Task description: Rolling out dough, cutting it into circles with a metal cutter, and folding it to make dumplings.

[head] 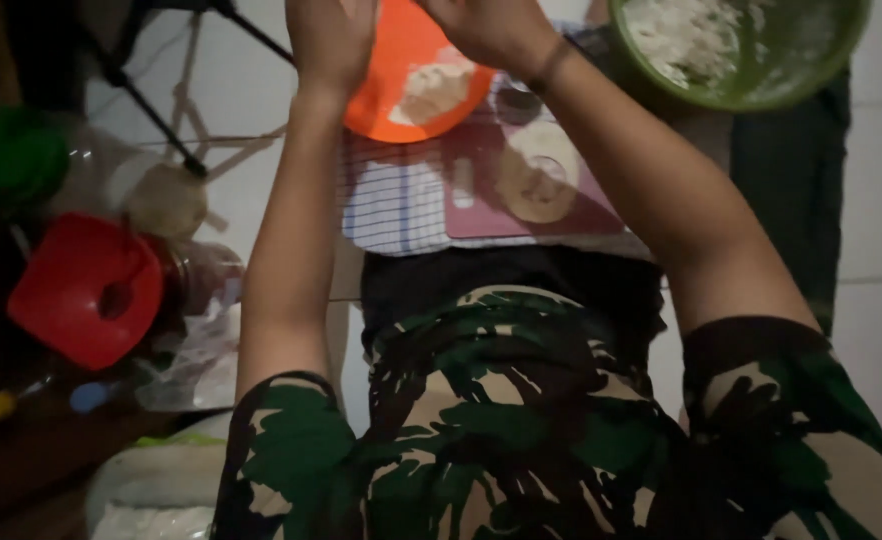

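Note:
Both my arms reach forward, with the fingers cut off by the top edge of the frame. My left hand (pixel 331 35) is raised beside an orange plate (pixel 386 105) that holds a pale lump of dough (pixel 433 90). My right hand (pixel 491 30), with a dark band at the wrist, is over the plate's far right side. Whether either hand holds anything is hidden. Below the hands lies a pink board (pixel 476 215) carrying a flattened round of dough (pixel 538 180). A small dark cup (pixel 517 102) stands at the board's top.
A green bowl (pixel 811 70) with white flour sits at top right. A blue checked cloth (pixel 396 205) lies under the board. At left are a red plastic funnel-like piece (pixel 81 290), a green lid (pixel 11 155), jars and plastic bags. A dark tripod (pixel 151 110) stands on white tiles.

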